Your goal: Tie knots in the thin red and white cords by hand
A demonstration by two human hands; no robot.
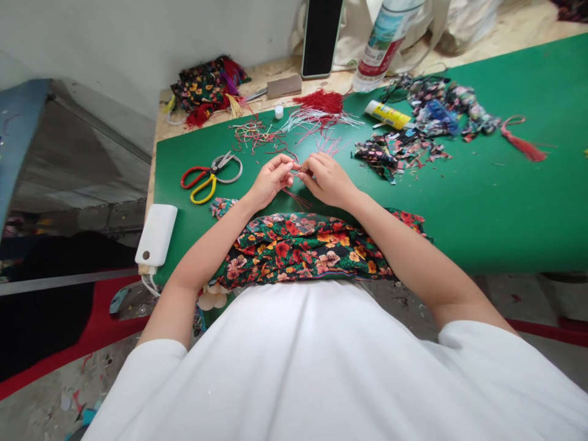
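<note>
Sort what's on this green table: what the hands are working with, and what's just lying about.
In hand:
left hand
right hand
red cords
floral fabric

Lying about:
scissors
glue stick
fabric scraps
red tassel
power bank

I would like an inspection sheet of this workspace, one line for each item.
Surface: green table top, edged by bare wood at the back.
Job's things: thin red cords pinched between both hands; floral fabric under the forearms.
Clutter: red-and-yellow-handled scissors, loose red and white cord pieces, floral fabric scraps, yellow glue tube, red tassel, white power bank.
Grippers: left hand and right hand meet fingertip to fingertip, both closed on the cords.
Cables: white cable hangs from the power bank.
Surroundings: white wall, dark phone leaning upright, littered floor.
</note>
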